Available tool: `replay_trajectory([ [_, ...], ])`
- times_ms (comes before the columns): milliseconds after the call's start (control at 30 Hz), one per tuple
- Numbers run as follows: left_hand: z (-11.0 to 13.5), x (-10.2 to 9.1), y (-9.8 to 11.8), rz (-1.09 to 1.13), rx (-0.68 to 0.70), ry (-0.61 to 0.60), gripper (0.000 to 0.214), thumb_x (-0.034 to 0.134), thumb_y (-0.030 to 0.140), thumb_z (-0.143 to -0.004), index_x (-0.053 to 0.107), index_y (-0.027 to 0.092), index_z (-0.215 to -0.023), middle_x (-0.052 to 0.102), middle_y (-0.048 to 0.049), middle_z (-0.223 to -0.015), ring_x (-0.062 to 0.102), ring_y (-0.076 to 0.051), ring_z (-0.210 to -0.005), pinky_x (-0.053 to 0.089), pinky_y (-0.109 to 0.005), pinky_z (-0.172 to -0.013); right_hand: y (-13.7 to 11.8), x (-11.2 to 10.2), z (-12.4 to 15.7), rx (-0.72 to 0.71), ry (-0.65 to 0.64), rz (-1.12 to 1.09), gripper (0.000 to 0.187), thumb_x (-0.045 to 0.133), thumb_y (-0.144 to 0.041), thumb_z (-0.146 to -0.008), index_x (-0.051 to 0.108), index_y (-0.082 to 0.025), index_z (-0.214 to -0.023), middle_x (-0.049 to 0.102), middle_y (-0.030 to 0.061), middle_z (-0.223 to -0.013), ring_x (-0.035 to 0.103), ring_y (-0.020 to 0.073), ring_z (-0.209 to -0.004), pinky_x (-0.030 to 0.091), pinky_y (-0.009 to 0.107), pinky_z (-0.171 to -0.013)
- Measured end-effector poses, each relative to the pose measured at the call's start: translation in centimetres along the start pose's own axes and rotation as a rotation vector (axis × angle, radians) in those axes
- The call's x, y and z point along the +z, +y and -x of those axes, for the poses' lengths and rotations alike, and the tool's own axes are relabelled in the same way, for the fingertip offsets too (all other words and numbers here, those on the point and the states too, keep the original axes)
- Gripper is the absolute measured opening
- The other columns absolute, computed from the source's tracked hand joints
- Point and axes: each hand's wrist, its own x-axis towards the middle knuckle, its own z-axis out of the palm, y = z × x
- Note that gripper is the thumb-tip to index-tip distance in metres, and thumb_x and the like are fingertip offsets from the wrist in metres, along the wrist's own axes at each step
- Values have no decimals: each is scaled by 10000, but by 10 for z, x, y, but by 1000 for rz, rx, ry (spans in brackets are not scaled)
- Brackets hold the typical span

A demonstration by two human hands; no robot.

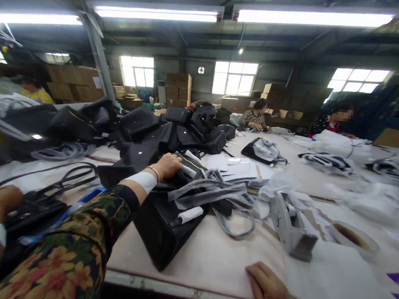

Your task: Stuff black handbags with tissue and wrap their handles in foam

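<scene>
My left hand [169,166], in a floral sleeve with a bracelet and a white band at the wrist, reaches across the table. Its fingers are closed on the top of a black bag [159,227] near a gold zipper. Grey-wrapped straps [213,191] and a white-wrapped piece [192,215] lie over this bag. At the near table edge rests my right hand [271,290], fingers stretched out and holding nothing. Another hand [1,199], with a white wristband, is at the far left beside black straps [67,177]; I take it for a co-worker's. What it holds is unclear.
Black bags [172,135] are heaped behind my left hand. A grey tape dispenser [292,227] and a tape roll [352,237] stand on the right. White sheets [236,169] lie mid-table. Two people [256,117] sit across the table, near wrapped bags [327,161].
</scene>
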Motion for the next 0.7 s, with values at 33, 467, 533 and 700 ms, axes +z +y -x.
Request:
replay_trajectory([
  [33, -1, -2, -3, -2, -35, 12, 242, 575, 146, -824, 772, 189, -958, 698, -147, -1055, 648, -289, -1034, 464, -396, -864, -12, 5, -4, 1, -61, -81, 237, 508, -180, -958, 718, -217, -1062, 709, 97, -927, 695, 220, -860, 581, 325, -790],
  [467, -22, -89, -52, 159, -795, 301, 362, 627, 257, -739, 741, 219, -1081, 715, -128, -1043, 679, -334, -958, 513, -369, -733, -155, 101, -115, 417, -380, -461, 1359, 848, -302, -609, -35, -207, -1638, 295, 185, -1627, 414, 363, -1427, 376, 496, -1153],
  [533, -20, -99, -61, 249, -868, 353, 341, 655, 296, -723, 754, 212, -1038, 733, -117, -986, 674, -326, -927, 512, -365, -747, -162, 109, -126, 414, -377, -391, 1310, 827, -339, -639, -1, -166, -1639, 321, 204, -1609, 369, 372, -1460, 331, 491, -1183],
  [700, -6, -117, -73, 365, -862, 507, 373, 655, 386, -735, 761, 150, -1003, 721, -86, -856, 648, -257, -815, 500, -316, -751, -159, 123, -162, 308, -411, -281, 1164, 726, -375, -742, 28, -111, -1636, 473, 227, -1502, 516, 364, -1342, 421, 460, -1099],
])
